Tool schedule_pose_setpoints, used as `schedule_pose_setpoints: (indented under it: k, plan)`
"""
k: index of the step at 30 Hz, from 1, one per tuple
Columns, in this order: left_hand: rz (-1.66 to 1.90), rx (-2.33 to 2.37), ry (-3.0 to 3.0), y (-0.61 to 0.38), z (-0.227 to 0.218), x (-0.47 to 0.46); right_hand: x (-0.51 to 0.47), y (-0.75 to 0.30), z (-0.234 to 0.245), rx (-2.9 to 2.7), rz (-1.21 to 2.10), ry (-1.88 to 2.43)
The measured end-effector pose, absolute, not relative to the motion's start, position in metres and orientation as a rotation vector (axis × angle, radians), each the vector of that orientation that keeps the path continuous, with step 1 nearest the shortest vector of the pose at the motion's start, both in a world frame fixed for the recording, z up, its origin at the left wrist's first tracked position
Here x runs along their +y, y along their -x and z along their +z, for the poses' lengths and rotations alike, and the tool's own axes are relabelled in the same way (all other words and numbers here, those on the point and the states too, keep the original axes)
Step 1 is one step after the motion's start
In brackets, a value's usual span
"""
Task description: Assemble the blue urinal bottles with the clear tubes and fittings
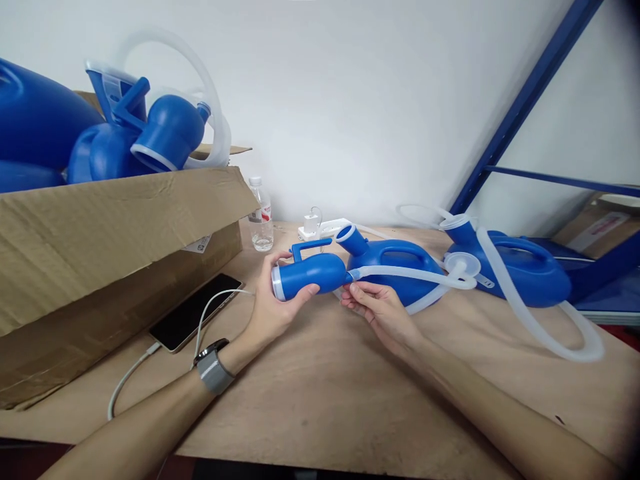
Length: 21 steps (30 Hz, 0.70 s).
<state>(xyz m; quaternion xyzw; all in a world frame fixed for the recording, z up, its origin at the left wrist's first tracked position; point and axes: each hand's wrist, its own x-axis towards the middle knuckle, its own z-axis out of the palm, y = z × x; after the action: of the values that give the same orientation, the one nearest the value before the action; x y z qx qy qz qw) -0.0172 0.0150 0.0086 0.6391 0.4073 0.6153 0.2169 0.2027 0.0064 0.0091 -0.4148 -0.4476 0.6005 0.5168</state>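
Observation:
My left hand (273, 308) is wrapped round a blue funnel-shaped cup with a handle (310, 272), held sideways a little above the wooden table (320, 407). My right hand (377, 308) pinches the translucent white hose (405, 273) where it joins the cup's narrow end. The hose runs right to a white cap (461, 265). Just behind lies a blue plastic bottle with a handle (395, 260), resting on its side. A grey watch (214, 365) is on my left wrist.
A large open cardboard box (115, 240) at the left holds several blue bottles and hoses (150, 133). A phone (196, 319) on a white cable lies beside it. A water bottle (261, 217) and charger (311, 225) stand at the back. Another blue bottle with hose (520, 267) lies right, under blue shelving (525, 100).

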Motion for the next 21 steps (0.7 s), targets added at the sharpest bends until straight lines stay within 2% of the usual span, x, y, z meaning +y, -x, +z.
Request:
schedule_pose_setpoints:
  k: [8, 13, 21]
  plan:
    - [1.641, 1.115, -1.508, 0.01, 0.009, 0.014, 0.008, -0.197, 0.006, -0.904, 1.471, 0.965]
    - [1.497, 0.968, -1.149, 0.0, 0.008, 0.008, 0.007, -0.197, 0.003, -0.965, 1.361, 0.931]
    - [1.474, 0.902, -1.112, 0.009, 0.015, 0.01, 0.014, -0.204, 0.001, -1.166, 1.29, 0.932]
